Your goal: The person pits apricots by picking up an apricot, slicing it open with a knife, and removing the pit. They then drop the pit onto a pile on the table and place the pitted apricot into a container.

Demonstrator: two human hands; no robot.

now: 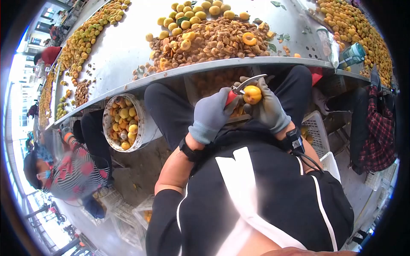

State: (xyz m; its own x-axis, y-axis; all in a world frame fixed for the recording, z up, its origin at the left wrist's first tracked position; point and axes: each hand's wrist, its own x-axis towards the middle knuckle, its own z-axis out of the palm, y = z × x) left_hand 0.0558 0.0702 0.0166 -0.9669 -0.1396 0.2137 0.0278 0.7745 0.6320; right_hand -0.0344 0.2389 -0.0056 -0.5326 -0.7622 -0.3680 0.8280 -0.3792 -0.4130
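My left hand, in a grey glove, is wrapped round the red handle of what look like pruning shears. A curved metal blade reaches from the handle across the top of a yellow-orange apricot. My right hand, also gloved in grey, has its fingers closed around that apricot and holds it against the tool. Both hands are above my lap, close to the table's front edge. Beneath them, a container with orange fruit pieces is partly hidden by my hands and the table.
On the metal table lie a heap of apricot stones and whole apricots. A white bucket of apricots stands left of my knee. Right of me are a plastic crate and a teal bottle. Co-workers sit on both sides.
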